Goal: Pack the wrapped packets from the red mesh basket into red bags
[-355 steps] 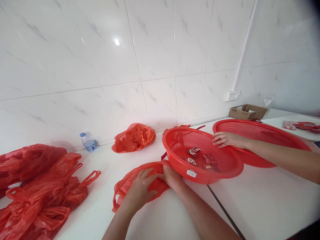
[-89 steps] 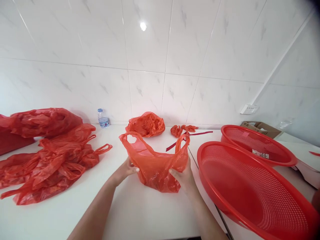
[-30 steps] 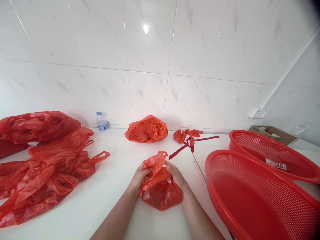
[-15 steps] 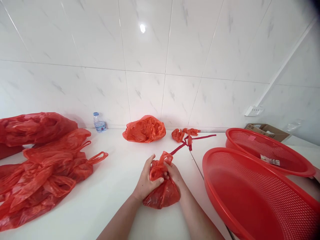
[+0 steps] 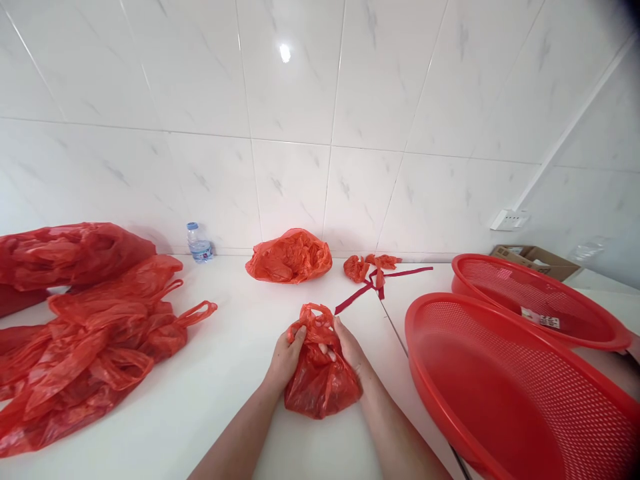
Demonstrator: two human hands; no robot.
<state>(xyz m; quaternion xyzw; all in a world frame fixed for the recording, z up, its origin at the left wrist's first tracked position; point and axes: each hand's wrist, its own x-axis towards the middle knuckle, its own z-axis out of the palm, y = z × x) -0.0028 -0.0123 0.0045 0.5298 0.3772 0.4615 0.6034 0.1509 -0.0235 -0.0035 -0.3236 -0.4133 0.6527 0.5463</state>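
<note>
A red plastic bag (image 5: 321,390) rests on the white table in front of me, its lower part bulging with contents I cannot make out. On its left side my left hand (image 5: 289,353) grips the bunched upper part, thumb on top. My right hand (image 5: 347,345) holds the other side, and some of its fingertips show at the bag's middle. The bag's loose top stands up between both hands. Just behind it lies a dark red ribbon (image 5: 353,299), with crumpled red bag scraps (image 5: 357,269) beside it.
Piled red plastic bags (image 5: 100,347) cover the left side. A water bottle (image 5: 200,245) and a crumpled red bag (image 5: 290,257) stand by the tiled wall. Two red baskets (image 5: 480,387) fill the right, with a cardboard box (image 5: 537,263) behind. Part of another person's arm shows at the right edge.
My left hand has shifted left and down, its thumb now on the bag's upper left edge. The bag's top is spread wider, and my right hand has moved to its right side.
</note>
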